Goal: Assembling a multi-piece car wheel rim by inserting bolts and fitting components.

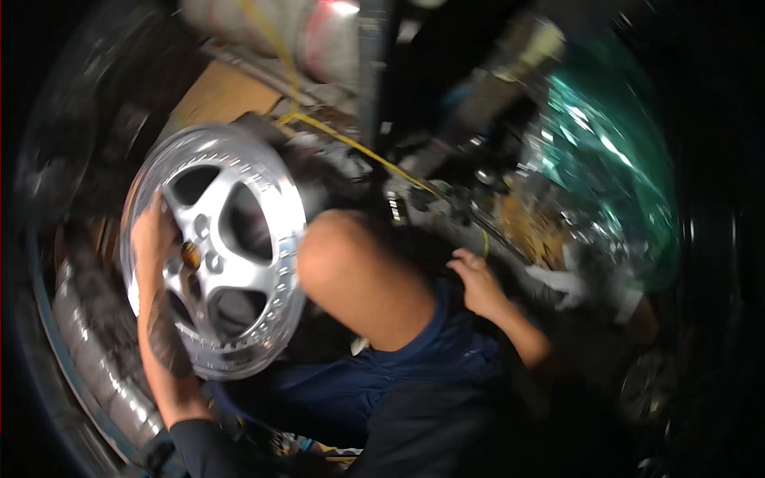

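Note:
A silver alloy wheel rim point(276, 215) with several spokes and a polished lip stands tilted at my left, beside my bent knee. Its face is toward me, and a yellowish cap sits at the hub. My left hand point(151, 233) is closed on the left side of this rim, with the fingers reaching in at a gap between spokes; the fingertips are partly hidden. Out to the right of my knee, my right hand point(478, 285) hangs over the dark floor. Its fingers are loosely bent and apart, somewhat blurred, and I see nothing in them.
A thin yellow cord point(362, 150) runs slantwise beyond my knee. At the right lies a shiny green plastic bag point(613, 151), with crumpled clear wrap and brown scraps point(530, 227) near it. Flat cardboard point(219, 97) lies behind the rim. A wrapped silvery bundle point(96, 334) is at far left.

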Demonstrator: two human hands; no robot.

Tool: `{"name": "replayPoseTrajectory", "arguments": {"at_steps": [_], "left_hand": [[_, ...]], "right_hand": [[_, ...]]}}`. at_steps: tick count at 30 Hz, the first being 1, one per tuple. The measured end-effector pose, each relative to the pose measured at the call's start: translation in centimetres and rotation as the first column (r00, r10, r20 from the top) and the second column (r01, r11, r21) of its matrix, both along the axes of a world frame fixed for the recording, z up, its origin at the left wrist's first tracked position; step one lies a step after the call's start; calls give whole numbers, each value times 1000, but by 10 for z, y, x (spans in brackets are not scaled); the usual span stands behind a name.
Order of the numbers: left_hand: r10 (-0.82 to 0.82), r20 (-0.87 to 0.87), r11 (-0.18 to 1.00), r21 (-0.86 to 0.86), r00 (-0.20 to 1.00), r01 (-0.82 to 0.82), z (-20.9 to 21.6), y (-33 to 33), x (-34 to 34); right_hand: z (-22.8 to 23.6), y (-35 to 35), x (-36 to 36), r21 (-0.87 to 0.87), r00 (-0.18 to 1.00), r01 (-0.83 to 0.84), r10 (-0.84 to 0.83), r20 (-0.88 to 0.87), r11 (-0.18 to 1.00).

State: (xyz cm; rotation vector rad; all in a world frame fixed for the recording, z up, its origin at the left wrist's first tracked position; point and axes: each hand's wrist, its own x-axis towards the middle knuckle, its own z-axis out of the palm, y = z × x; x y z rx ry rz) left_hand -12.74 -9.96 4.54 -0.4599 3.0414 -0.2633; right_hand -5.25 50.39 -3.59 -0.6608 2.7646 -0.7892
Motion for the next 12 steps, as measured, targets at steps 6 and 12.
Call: {"name": "replayPoseTrajectory", "arguments": {"at_steps": [6,12], "left_hand": [[-3,36,1000,-19,999,4,-7,-18,6],[93,140,992,72,986,-104,-14,-23,3]], "right_hand": [[-198,96,127,-446,558,336,206,804,830],[-227,90,121,-568,578,-10,468,668,823]]}}
